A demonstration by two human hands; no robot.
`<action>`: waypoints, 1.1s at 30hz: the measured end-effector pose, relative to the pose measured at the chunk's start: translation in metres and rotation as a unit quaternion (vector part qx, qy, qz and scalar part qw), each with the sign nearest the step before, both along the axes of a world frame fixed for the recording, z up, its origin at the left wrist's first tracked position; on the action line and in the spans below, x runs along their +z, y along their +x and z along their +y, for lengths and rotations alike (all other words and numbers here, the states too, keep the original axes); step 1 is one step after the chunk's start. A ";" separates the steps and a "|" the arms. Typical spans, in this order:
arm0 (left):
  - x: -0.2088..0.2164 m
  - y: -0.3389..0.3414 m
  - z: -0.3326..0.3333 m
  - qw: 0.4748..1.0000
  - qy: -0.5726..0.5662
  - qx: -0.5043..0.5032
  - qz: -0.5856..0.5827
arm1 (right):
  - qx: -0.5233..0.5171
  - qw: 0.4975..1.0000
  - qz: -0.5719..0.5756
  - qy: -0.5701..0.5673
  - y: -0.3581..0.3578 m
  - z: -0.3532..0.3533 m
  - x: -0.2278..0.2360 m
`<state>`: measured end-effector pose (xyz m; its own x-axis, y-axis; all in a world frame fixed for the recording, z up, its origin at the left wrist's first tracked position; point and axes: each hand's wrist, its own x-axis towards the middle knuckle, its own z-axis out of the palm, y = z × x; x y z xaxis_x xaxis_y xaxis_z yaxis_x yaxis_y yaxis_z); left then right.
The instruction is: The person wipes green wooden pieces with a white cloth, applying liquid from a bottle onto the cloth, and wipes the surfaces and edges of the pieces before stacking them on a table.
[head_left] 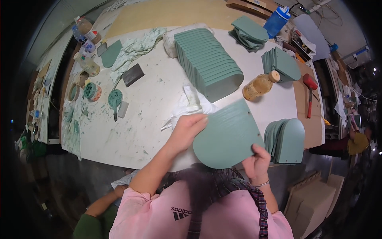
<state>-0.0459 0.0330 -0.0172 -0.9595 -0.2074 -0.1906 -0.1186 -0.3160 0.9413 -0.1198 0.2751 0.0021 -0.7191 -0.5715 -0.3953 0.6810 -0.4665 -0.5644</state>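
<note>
A green panel (227, 137), rounded at one end and straight at the other, is held tilted above the table's near edge. My left hand (189, 129) grips its left edge, fingers closed. On its lower right edge, near small holes, my right hand (258, 161) is closed with the thumb on top. A crumpled white cloth (193, 101) lies just beyond my left hand. Behind it stands a long row of similar green panels (209, 59). A bottle of amber liquid (259, 85) is to the right of the row. More panels (292, 141) stand upright near my right hand.
Further panel stacks (248, 34) (280, 63) sit at the back right, near a blue bottle (276, 22) and a red mallet (309, 93). On the left are a dark block (133, 75), a tub of green paste (92, 91) and plastic bottles (86, 63). Another person's arm (105, 201) shows lower left.
</note>
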 end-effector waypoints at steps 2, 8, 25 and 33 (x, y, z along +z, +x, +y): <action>0.003 -0.008 -0.003 1.000 -0.010 -0.019 0.004 | -0.017 1.000 -0.002 0.004 -0.006 0.010 -0.001; 0.020 -0.024 -0.008 0.990 0.020 -0.137 -0.012 | 0.112 0.992 0.055 0.000 -0.007 0.035 0.003; 0.007 0.015 -0.013 0.970 0.204 -0.121 0.046 | 0.010 0.996 0.052 0.070 0.016 0.029 -0.003; -0.001 0.018 -0.011 0.969 0.227 -0.091 0.043 | 0.020 0.997 0.007 0.080 0.018 0.018 -0.001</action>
<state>-0.0276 0.0216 -0.0180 -0.9888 0.0534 -0.1396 -0.1383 -0.6813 0.7188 -0.1015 0.2926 0.0012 -0.7026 -0.5304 -0.4743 0.6892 -0.3414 -0.6391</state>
